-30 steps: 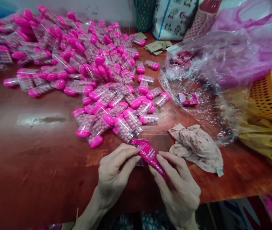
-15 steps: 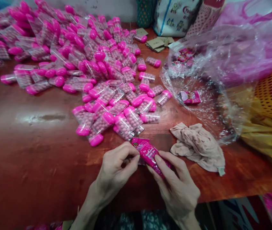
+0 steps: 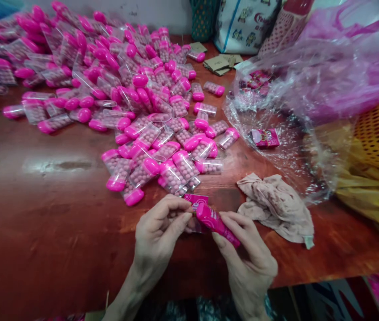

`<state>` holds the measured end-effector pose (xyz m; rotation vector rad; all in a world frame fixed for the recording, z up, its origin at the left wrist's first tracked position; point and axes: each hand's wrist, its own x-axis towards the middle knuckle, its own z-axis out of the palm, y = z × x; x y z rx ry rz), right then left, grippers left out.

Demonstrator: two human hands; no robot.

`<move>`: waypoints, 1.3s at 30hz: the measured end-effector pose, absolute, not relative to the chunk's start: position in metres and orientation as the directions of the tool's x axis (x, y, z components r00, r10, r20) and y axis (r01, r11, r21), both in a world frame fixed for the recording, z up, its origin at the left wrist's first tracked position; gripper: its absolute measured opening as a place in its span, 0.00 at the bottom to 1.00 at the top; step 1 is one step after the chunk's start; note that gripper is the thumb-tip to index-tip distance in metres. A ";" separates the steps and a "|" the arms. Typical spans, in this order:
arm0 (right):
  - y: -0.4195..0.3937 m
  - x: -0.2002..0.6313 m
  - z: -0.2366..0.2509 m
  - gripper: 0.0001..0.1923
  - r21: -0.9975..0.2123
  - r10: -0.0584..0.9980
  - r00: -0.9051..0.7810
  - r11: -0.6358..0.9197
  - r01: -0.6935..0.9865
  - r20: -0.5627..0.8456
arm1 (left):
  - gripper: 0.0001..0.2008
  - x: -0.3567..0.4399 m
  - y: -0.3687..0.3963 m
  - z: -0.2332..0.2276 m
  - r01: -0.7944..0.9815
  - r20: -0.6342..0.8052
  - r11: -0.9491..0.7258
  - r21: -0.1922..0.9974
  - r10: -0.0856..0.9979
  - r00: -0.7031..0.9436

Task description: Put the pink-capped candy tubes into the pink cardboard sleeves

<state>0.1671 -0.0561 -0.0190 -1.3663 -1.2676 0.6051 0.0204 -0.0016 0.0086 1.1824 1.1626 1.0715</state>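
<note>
Pink glossy wrapping covered the small bottle [image 3: 216, 225], which was clamped between the thumb and fingers of the right hand [image 3: 251, 263]. The bottle sat aslant, its rounded end pointing up and toward the left hand [image 3: 159, 232]. Left thumb and forefinger were drawn close at that end; could not tell whether they pinched anything or touched the wrapping. Just behind the grip, partly hidden by the fingers, a pink printed packet [image 3: 198, 199] lay on the red-brown table [image 3: 59, 223].

Beyond the grip and spreading to its left: a large heap of clear candy tubes [image 3: 132, 96] with bright pink caps, filled with pale pink balls and lying at mixed angles. Nearest tubes were close behind the packet. Right of the grip, near the right hand: a crumpled beige cloth [image 3: 278, 207]. Past the cloth, a clear plastic sheet [image 3: 287, 162] lay creased, with a small pink box [image 3: 265, 137] at its near left part. Farther right: an orange basket [image 3: 378, 138] with a perforated side. Well beyond the grip, past the heap's right side: brown cards [image 3: 218, 65], then a white printed bag [image 3: 242, 26].
</note>
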 end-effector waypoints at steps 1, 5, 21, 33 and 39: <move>-0.057 0.165 -0.019 0.20 -0.936 0.906 0.322 0.176 0.305 0.275 | 0.06 0.021 -0.002 0.009 -0.050 -0.098 0.103 0.993 0.991 0.091; -0.059 0.158 -0.021 0.20 -0.940 0.898 0.345 0.173 0.294 0.273 | 0.15 0.029 -0.004 0.009 -0.211 -0.178 0.221 0.952 0.963 0.204; -0.041 0.179 -0.001 0.09 -0.992 0.995 0.048 0.081 0.095 0.086 | 0.19 0.028 -0.011 0.000 -0.339 -0.465 0.649 0.681 0.741 0.484; -0.045 0.181 0.001 0.10 -0.945 0.985 -0.146 0.135 0.297 0.095 | 0.20 0.024 -0.009 -0.003 -0.282 -0.455 0.758 0.588 0.599 0.659; -0.054 0.171 -0.003 0.11 -0.954 0.991 -0.102 0.114 0.278 0.089 | 0.26 0.026 -0.011 -0.001 -0.336 -0.467 0.765 0.550 0.615 0.636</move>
